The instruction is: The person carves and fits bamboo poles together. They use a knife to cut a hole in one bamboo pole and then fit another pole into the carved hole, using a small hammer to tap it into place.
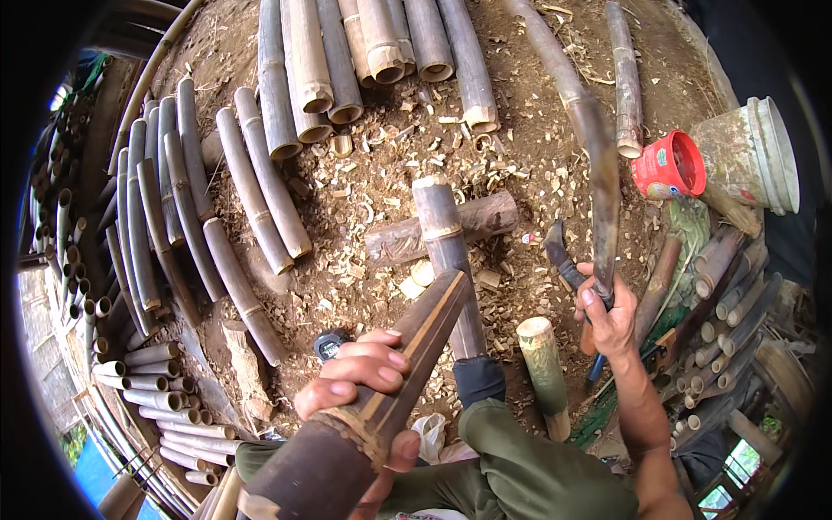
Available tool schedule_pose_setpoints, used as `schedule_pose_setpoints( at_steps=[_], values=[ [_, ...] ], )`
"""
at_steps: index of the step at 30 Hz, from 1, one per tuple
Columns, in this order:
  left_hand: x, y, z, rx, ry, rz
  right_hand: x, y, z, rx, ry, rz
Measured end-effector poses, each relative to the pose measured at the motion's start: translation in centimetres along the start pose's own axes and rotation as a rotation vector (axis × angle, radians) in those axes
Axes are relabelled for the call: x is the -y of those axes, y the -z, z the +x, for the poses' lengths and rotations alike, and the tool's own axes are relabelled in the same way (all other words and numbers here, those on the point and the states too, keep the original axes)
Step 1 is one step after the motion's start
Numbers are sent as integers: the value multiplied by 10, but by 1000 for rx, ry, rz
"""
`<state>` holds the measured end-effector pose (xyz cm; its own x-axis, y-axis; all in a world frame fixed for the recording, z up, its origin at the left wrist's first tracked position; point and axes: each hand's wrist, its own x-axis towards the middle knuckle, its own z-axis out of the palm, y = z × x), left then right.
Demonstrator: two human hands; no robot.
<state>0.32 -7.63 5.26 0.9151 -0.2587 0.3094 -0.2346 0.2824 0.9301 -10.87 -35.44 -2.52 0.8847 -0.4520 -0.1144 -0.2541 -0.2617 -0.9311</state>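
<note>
My left hand is wrapped round a dark bamboo piece, held slantwise over my lap. A pale strip runs along its upper side, and a rough pale ring circles it near my fingers. Closed round the handle of a machete, my right hand holds the long, slightly curved blade upright, apart from the bamboo. Between my hands and beyond them, another bamboo length rests across a short log. Close to my right hand lies a smaller dark-bladed tool.
Pale chips litter the dirt floor. Bamboo tubes lie at the far side, with more at left and stacks at right. A red tub and a whitish bucket lie far right. A greenish bamboo post stands near my knee.
</note>
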Motion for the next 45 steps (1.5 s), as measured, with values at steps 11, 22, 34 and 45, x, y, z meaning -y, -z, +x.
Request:
schedule_pose_setpoints(
  at_steps=[11, 22, 34, 45],
  values=[
    [13, -2, -3, 84, -70, 4, 10, 16, 101, 669, 591, -879],
    [13, -5, -2, 69, -77, 12, -20, 80, 75, 724, 569, -1185],
    [54, 25, -16, 66, 88, 109, -23, 89, 52, 596, 450, -1111],
    [141, 245, 62, -361, 420, 1501, 5, 16, -21, 203, -94, -513]
  ],
)
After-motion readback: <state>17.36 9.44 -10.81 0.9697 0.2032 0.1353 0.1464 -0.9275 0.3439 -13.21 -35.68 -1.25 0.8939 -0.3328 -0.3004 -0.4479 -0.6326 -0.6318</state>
